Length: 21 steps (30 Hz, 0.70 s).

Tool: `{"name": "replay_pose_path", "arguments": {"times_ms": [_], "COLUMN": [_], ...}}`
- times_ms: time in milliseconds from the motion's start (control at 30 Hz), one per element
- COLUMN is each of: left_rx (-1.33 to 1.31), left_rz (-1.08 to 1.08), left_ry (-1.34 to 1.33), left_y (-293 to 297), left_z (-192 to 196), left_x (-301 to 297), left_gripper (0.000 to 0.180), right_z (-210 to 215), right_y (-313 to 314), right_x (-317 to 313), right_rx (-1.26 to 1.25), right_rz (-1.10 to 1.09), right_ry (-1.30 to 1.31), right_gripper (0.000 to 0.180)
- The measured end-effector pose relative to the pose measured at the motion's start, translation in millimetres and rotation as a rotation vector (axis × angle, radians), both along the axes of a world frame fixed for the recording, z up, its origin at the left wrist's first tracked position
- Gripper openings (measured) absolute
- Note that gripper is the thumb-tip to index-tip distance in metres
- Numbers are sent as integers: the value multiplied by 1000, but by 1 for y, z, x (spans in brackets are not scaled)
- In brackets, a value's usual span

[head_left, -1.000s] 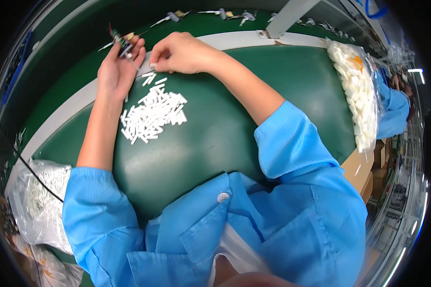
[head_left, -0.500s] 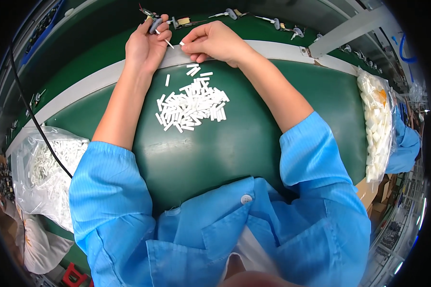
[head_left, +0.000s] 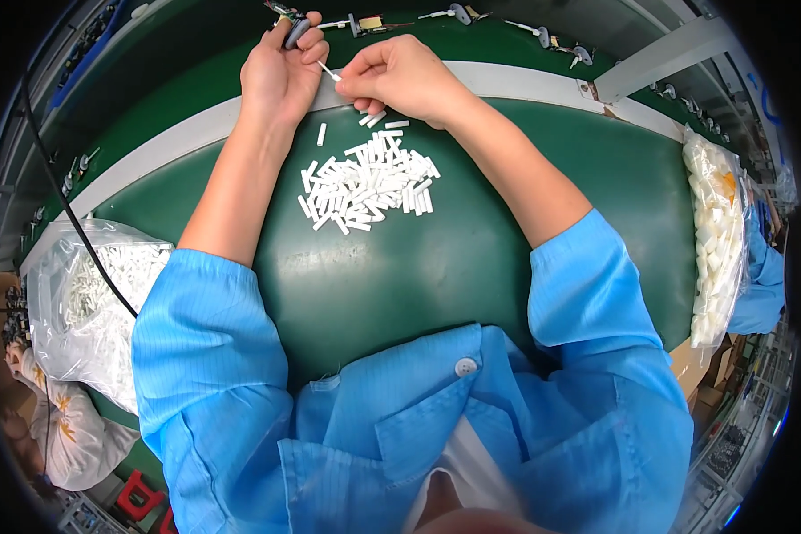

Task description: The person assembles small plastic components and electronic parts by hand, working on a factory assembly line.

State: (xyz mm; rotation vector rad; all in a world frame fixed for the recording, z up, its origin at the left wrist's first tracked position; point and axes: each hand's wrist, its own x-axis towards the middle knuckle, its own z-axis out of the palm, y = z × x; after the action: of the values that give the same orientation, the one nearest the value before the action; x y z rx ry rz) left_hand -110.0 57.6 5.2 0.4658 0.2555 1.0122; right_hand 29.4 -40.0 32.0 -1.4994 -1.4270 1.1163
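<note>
My left hand is closed around a small electronic assembly with a grey disc, a small circuit board and thin wires. From it a thin white stem sticks out toward my right hand. The thumb and finger of that hand pinch together at the stem's far end, over the white rail. A short white tube was visible in this pinch earlier; now the fingertips mostly cover it. Just below, a loose pile of short white tubes lies on the green mat, with a few strays above it.
More disc-and-stem assemblies lie along the green strip beyond the white rail. A clear bag of white tubes sits at left, with a black cable across it. At right lies a bag of pale parts; a metal post stands beyond.
The gap between my hands has closed: the right fingertips now meet the end of the white stem. The whole view has shifted slightly, with the pile appearing a little higher.
</note>
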Motion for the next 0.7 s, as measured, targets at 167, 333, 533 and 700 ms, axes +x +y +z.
{"name": "replay_pose_path", "arguments": {"times_ms": [167, 333, 533, 700], "left_rx": [173, 34, 59, -54], "left_rz": [-736, 159, 246, 217], "left_ry": [-872, 318, 263, 305], "left_y": [52, -40, -51, -57], "left_z": [-68, 17, 6, 14], "left_x": [-7, 18, 16, 17], "left_gripper": [22, 20, 26, 23], "right_z": [3, -11, 0, -7], "right_y": [3, 9, -6, 1], "right_x": [-13, 4, -13, -3], "right_rx": [-12, 131, 575, 984], "right_rz": [44, -168, -244, -154], "right_ry": [108, 236, -378, -716], "right_gripper": [18, 20, 11, 12]}}
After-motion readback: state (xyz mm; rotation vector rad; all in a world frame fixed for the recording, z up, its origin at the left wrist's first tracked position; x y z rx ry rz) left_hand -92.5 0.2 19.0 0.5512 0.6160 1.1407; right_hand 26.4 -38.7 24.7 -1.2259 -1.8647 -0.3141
